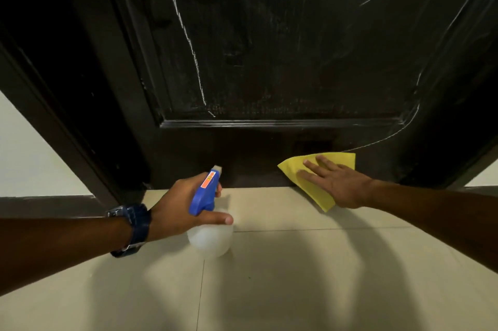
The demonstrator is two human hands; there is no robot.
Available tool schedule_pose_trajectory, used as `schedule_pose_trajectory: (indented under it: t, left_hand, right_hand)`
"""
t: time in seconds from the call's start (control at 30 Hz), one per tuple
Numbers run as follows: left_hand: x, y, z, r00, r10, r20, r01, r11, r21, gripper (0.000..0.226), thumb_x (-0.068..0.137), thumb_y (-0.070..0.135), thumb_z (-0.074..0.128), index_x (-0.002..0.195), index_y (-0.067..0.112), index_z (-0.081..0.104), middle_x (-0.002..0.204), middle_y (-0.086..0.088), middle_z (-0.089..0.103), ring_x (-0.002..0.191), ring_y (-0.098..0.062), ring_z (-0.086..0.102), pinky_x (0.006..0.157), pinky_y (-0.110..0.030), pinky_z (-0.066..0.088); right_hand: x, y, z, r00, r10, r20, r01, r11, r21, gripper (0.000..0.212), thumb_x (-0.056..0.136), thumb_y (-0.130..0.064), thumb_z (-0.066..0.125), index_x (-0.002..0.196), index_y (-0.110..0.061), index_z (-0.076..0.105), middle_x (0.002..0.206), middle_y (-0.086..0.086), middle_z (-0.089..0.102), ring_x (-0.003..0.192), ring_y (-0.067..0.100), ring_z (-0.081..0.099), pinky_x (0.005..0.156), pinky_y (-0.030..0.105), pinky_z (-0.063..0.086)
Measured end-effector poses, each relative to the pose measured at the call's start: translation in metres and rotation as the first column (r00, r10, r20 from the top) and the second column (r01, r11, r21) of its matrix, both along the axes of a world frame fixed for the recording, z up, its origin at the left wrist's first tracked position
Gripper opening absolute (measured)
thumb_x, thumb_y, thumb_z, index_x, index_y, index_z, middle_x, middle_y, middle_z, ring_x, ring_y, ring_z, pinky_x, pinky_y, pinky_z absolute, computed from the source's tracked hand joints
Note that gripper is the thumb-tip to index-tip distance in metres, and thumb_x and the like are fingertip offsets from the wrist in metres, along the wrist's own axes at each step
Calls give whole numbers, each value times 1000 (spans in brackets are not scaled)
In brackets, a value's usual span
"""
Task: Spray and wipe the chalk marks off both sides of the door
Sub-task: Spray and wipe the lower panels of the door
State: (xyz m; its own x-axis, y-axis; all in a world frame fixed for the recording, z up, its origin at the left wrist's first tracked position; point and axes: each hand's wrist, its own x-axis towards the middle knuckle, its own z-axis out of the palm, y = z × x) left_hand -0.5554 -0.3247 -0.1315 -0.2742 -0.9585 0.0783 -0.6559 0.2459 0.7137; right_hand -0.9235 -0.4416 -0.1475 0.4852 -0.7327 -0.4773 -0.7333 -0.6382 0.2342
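- Here the right hand (338, 185) lies flat, fingers straight, pressing the yellow cloth (314, 177) against the door (269, 61) at its bottom rail; the cloth looks soft and light, best driven by the palm.
- Left of the cloth, the left hand (186, 204) grips the spray bottle (207, 220) at its blue trigger neck.
- Its translucent body hides the fill level.
- Chalk marks (188, 42) remain above.

No text can be read. The blue head of the spray bottle (205, 193), at near centre, bears a small orange label (209, 179), but its print is too small to make out.
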Motion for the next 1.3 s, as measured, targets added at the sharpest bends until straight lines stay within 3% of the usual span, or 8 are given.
schedule_pose_trajectory:
  t: [0.13,0.3,0.43,0.73,0.97,1.07,1.17,1.3]
  left_hand:
    - [2,11,6,1000,11,-15,-11,1000,4,60,61,67,84,101,30,60,95,12,67,84,-7,65,68,-21,55]
    - [-2,2,26,1000,-24,16,24,1000,12,56,62,61,84,103,30,61,97,13,67,91,-4,66,75,-22,58]
    - [-1,-10,45,981,-129,147,119,990,79,58,66,61,81,108,30,59,102,14,65,93,0,64,78,-23,60]
    - [10,3,6,996,-78,40,76,996,48,63,64,74,78,101,27,60,94,10,66,83,-7,64,68,-19,54]
    - [15,-2,-6,996,-87,7,86,994,62,48,69,53,87,98,27,59,86,13,63,78,-8,62,66,-18,52]
    - [14,-15,-5,997,-83,9,82,995,55,50,68,58,85,99,29,58,89,13,63,81,-8,63,68,-22,55]
    - [12,-23,-4,997,-81,-3,81,996,34,47,69,55,86,97,31,57,87,14,62,77,-6,62,66,-20,53]
    - [11,-25,-3,997,-80,-4,80,996,35,51,69,55,86,100,24,59,90,12,63,78,-8,63,66,-20,54]
  right_hand:
    - [15,7,9,942,-266,203,226,953,202,97,94,-6,57,160,-35,-7,159,13,32,125,29,53,97,36,50]
    - [34,2,23,908,-325,265,271,937,220,55,88,-5,57,139,-23,53,139,7,56,118,25,57,99,38,53]
    - [53,4,36,812,-422,402,257,879,402,67,90,1,53,150,-26,43,156,2,38,140,26,40,110,37,42]
    - [79,5,19,96,-955,281,341,296,892,33,99,-2,50,130,-9,60,121,19,64,92,28,67,71,39,61]
    - [80,4,-7,-107,-972,208,324,164,932,29,102,-24,59,119,-1,62,99,18,73,81,30,71,83,48,59]
    - [80,4,1,153,-987,40,266,80,961,43,90,-36,75,121,-8,65,108,14,74,88,27,74,85,44,61]
    - [70,3,8,677,-734,55,433,459,776,68,73,-24,89,132,-19,54,129,8,65,107,28,70,87,41,60]
    - [64,5,3,917,-390,79,335,863,378,40,91,-30,68,128,-15,60,124,4,66,103,21,66,87,35,57]
